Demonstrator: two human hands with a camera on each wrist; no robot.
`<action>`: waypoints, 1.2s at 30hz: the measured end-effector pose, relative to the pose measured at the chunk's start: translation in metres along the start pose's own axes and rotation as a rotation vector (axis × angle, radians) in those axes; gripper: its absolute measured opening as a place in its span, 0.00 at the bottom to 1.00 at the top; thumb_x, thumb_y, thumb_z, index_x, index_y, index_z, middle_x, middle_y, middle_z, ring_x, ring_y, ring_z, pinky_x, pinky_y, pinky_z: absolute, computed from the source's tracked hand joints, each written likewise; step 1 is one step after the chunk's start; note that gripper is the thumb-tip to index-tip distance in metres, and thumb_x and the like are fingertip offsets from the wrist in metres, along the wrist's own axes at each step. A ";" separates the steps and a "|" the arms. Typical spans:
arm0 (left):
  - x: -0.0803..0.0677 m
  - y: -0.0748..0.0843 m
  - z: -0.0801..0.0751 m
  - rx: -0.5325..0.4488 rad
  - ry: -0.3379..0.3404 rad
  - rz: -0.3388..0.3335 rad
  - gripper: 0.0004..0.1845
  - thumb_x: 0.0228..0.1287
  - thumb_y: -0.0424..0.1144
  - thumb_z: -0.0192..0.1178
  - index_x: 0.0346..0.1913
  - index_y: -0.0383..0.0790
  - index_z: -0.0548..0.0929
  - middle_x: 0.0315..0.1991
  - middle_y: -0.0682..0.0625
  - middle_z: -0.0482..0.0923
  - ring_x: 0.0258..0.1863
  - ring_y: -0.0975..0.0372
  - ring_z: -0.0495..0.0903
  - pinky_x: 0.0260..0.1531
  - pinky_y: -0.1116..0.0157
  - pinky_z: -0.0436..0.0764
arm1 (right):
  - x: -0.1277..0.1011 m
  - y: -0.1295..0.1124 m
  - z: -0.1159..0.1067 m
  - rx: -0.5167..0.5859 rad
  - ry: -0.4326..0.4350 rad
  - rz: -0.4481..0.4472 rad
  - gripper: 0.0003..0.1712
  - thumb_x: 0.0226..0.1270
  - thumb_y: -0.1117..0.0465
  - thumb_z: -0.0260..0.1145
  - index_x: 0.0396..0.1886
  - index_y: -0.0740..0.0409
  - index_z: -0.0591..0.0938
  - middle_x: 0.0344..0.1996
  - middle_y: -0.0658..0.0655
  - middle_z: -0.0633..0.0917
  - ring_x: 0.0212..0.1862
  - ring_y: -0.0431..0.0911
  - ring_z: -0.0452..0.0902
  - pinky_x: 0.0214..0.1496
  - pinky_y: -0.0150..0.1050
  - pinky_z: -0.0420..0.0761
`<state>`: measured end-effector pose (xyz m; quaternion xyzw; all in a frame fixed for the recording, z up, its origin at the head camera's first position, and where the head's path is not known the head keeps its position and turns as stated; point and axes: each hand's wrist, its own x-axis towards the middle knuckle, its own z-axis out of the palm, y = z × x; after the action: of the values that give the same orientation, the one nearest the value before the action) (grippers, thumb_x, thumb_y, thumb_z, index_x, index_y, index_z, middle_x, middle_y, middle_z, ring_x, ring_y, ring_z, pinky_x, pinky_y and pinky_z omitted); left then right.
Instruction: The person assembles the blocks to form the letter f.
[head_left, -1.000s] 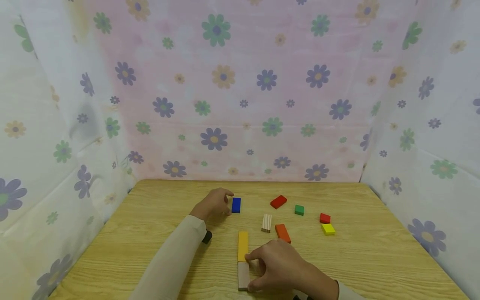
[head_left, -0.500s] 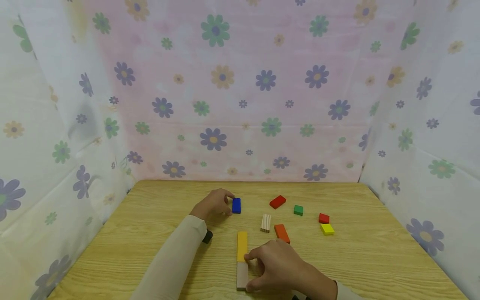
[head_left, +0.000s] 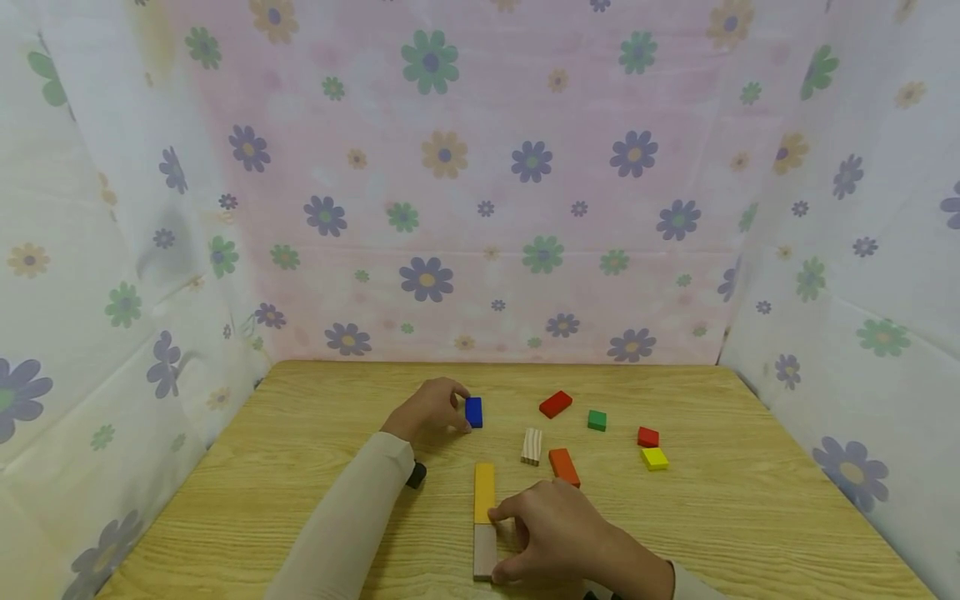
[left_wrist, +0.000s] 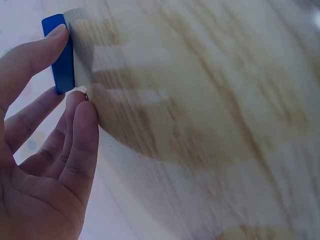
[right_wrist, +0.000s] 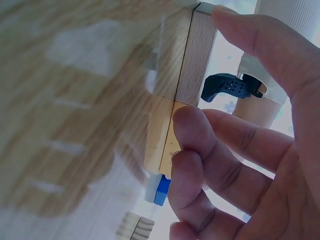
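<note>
- While the right hand [head_left: 558, 533] pinches the plain wooden block [head_left: 485, 552], butted end to end against the yellow block [head_left: 484, 492], aligning seems the step in hand.
- Farther off, the left hand [head_left: 429, 408] pinches the blue block [head_left: 473, 412] on the table [head_left: 300, 467]; next it likely needs lifting cleanly.

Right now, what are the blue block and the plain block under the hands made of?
The small blue rectangular block looks like painted wood: smooth, even colour, so hedged. The plain tan rectangular block looks like bare wood, with fine grain showing. The wood-grain table could be wood or laminate.
</note>
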<state>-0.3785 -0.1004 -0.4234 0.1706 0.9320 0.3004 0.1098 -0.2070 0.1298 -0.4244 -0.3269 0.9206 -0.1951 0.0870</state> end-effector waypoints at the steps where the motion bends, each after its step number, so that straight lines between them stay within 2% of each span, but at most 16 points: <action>1: 0.000 0.000 0.000 -0.001 0.002 -0.001 0.33 0.53 0.40 0.81 0.64 0.40 0.83 0.52 0.42 0.83 0.49 0.52 0.82 0.56 0.50 0.83 | 0.000 0.000 0.000 0.002 0.000 0.000 0.31 0.51 0.32 0.79 0.54 0.35 0.89 0.14 0.33 0.75 0.18 0.30 0.68 0.21 0.29 0.65; 8: 0.002 -0.006 0.000 -0.042 0.010 -0.021 0.33 0.52 0.42 0.82 0.62 0.39 0.83 0.48 0.48 0.83 0.46 0.57 0.81 0.55 0.54 0.83 | 0.000 0.000 0.000 0.004 0.002 -0.007 0.31 0.51 0.32 0.79 0.54 0.35 0.89 0.14 0.33 0.75 0.18 0.30 0.68 0.20 0.29 0.65; 13: 0.003 -0.008 0.000 -0.074 -0.005 0.012 0.34 0.50 0.41 0.83 0.62 0.38 0.83 0.45 0.50 0.84 0.43 0.59 0.81 0.53 0.57 0.83 | 0.001 0.001 0.000 0.002 0.006 -0.012 0.31 0.51 0.32 0.79 0.54 0.36 0.89 0.14 0.33 0.75 0.17 0.30 0.68 0.20 0.29 0.65; 20: -0.001 -0.004 0.001 -0.071 -0.032 0.047 0.33 0.49 0.39 0.83 0.60 0.38 0.84 0.39 0.53 0.84 0.38 0.60 0.82 0.48 0.58 0.84 | 0.000 0.001 0.000 -0.005 0.010 -0.019 0.31 0.51 0.32 0.79 0.54 0.36 0.89 0.14 0.32 0.75 0.17 0.29 0.68 0.20 0.29 0.66; 36: -0.010 0.005 0.009 -0.079 -0.086 0.083 0.31 0.48 0.36 0.83 0.57 0.37 0.85 0.41 0.50 0.85 0.39 0.60 0.82 0.49 0.58 0.84 | 0.001 0.002 0.001 0.011 0.004 -0.019 0.31 0.51 0.32 0.79 0.54 0.37 0.89 0.14 0.33 0.76 0.18 0.29 0.69 0.21 0.29 0.67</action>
<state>-0.3651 -0.0956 -0.4268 0.2172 0.9059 0.3338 0.1439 -0.2088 0.1304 -0.4265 -0.3349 0.9165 -0.2017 0.0849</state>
